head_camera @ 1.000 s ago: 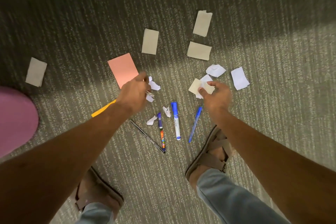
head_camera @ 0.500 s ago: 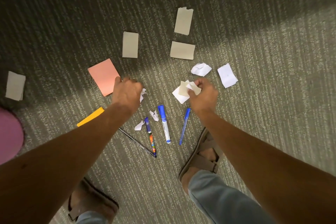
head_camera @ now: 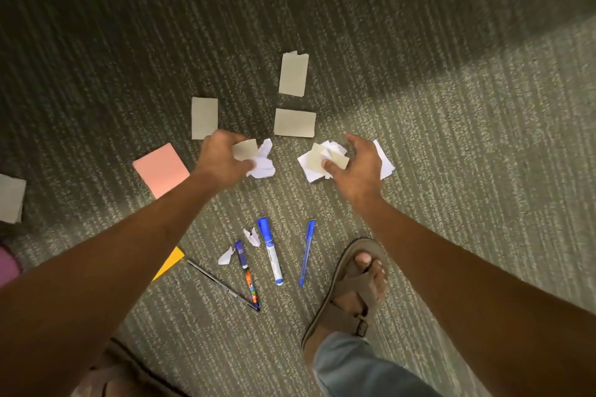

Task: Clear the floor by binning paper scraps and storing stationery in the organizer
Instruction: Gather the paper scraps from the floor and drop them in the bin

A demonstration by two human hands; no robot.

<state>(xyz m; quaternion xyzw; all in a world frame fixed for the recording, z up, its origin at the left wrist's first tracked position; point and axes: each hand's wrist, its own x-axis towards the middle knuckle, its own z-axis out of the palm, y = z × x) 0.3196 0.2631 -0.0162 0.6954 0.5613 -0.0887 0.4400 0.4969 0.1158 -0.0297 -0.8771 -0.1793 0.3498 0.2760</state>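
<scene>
Paper scraps (head_camera: 258, 158) fill the left hand (head_camera: 222, 158); the right hand (head_camera: 361, 167) pinches more scraps (head_camera: 317, 159) above the floor (head_camera: 451, 171)

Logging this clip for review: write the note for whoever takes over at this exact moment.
Left hand grips a beige slip and crumpled white paper. Right hand pinches a bunch of beige and white scraps.
On the grey carpet: three beige slips, a blue-capped white marker, a blue pen.
Nothing binned in view; bin and organizer out of sight.

Bare forearms; brown strapped sandal (head_camera: 350, 293); light-blue trouser leg (head_camera: 351, 367), possibly denim.
</scene>
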